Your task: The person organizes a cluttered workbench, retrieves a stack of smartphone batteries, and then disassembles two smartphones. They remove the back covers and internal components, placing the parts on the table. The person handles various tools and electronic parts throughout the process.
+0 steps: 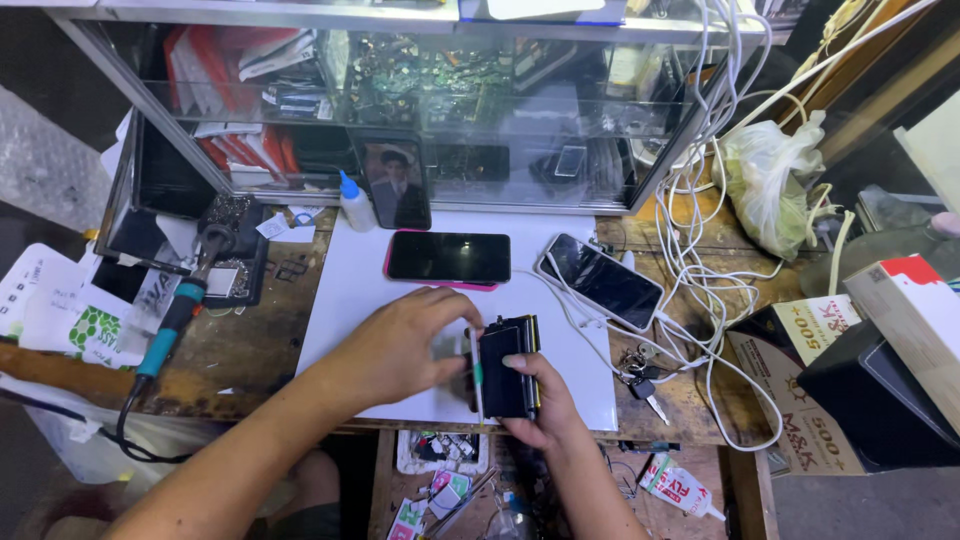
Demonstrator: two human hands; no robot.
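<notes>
1. Right hand (535, 405) is curled tight round a small black rectangular device with a yellowish edge (508, 368), thumb over its front, holding it just above the near edge of the white rectangular work mat (350, 290).
2. Left hand (405, 345) is half closed, fingertips pinching at the device's left side (a thin green-tipped tool (478, 385) sits right there; can't tell which hand grips it).
3. The device's long axis runs near-to-far, top end pointing away toward the pink-edged black phone (448, 258) at the mat's far side.
</notes>
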